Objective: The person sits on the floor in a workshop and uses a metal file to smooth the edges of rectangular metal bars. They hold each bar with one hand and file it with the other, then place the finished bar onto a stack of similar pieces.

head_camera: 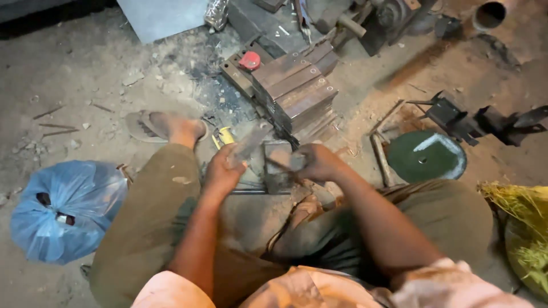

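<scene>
Dusty floor — left hand [224, 170] clamps a flat bar [249, 145] slanting up-right, right hand [315, 162] clasps a metal block [278, 165].

We see a dusty dirt floor [85, 74] strewn with stones and rusty nails. A stack of metal blocks [299, 91] sits ahead, a green grinding disc [425, 157] right, a blue plastic bag [65, 208] left, under dim warm light

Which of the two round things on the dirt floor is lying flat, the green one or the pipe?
The green disc, right of the right hand, lies flat with its small centre hole facing up. The pipe at the top edge shows its open end instead.
</scene>
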Action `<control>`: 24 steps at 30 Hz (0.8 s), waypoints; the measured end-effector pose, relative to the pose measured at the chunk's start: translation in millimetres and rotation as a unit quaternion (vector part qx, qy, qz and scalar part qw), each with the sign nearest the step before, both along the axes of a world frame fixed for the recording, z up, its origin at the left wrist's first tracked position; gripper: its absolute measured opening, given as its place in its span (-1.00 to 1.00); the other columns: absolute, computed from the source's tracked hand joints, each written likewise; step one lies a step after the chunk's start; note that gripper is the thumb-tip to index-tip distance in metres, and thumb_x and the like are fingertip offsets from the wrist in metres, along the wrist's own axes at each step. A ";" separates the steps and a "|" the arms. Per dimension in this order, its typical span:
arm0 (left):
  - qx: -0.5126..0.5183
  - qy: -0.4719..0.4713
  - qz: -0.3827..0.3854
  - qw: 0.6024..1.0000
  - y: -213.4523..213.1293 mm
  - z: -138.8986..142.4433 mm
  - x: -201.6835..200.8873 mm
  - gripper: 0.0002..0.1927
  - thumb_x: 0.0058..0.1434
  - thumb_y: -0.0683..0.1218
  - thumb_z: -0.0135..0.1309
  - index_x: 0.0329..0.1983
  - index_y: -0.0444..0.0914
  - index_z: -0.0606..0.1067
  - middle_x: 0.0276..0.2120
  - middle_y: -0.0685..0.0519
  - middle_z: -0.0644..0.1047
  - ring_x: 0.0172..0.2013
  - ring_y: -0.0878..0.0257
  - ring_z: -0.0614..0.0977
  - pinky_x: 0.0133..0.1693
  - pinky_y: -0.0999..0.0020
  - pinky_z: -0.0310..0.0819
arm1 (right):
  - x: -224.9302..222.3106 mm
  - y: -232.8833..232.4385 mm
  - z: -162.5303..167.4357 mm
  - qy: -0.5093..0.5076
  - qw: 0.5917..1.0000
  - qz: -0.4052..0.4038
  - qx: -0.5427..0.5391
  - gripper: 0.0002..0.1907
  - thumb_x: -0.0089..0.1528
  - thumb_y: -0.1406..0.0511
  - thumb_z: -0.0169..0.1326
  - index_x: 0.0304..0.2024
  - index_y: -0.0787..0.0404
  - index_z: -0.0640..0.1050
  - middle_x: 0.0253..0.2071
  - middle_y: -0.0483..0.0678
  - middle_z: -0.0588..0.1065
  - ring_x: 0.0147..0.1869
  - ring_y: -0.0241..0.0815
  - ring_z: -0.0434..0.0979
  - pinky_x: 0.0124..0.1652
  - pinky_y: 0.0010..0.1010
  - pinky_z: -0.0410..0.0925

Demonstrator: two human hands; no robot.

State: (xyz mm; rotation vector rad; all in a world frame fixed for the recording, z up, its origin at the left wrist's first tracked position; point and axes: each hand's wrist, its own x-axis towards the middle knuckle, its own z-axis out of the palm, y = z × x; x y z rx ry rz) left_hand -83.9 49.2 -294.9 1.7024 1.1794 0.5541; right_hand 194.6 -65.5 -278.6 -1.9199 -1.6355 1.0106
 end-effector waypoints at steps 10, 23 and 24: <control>0.006 -0.070 -0.037 0.997 -6.6 -5.8 -12.8 -0.39 0.09 -0.04 0.31 0.22 -0.24 0.45 0.05 -0.06 0.59 0.08 0.15 0.59 0.12 0.27 0.43 | -29.0 42.5 -46.5 -0.066 0.972 0.151 0.167 -0.50 -0.11 0.20 0.36 -0.10 0.13 0.64 -0.10 0.08 0.57 0.02 0.14 0.58 -0.02 -0.17 0.44; 0.189 0.060 -0.190 0.962 -18.8 -4.9 44.9 -0.48 -0.02 -0.10 0.31 0.07 -0.18 0.55 0.05 -0.05 0.49 0.11 -0.10 0.45 0.13 0.04 0.30 | 38.6 -8.8 3.9 -0.108 0.992 -0.008 0.056 -0.22 -0.19 0.26 0.42 0.13 0.14 0.55 0.04 0.07 0.51 0.12 0.12 0.51 0.05 -0.18 0.39; 0.195 0.056 -0.190 0.961 -19.8 -6.4 47.5 -0.48 -0.03 -0.10 0.32 0.07 -0.18 0.56 0.07 -0.06 0.48 0.13 -0.10 0.44 0.14 0.04 0.30 | 34.4 -9.2 -2.3 -0.078 0.995 0.010 0.069 -0.25 -0.19 0.27 0.40 0.11 0.11 0.57 0.03 0.04 0.54 0.14 0.09 0.52 0.07 -0.20 0.40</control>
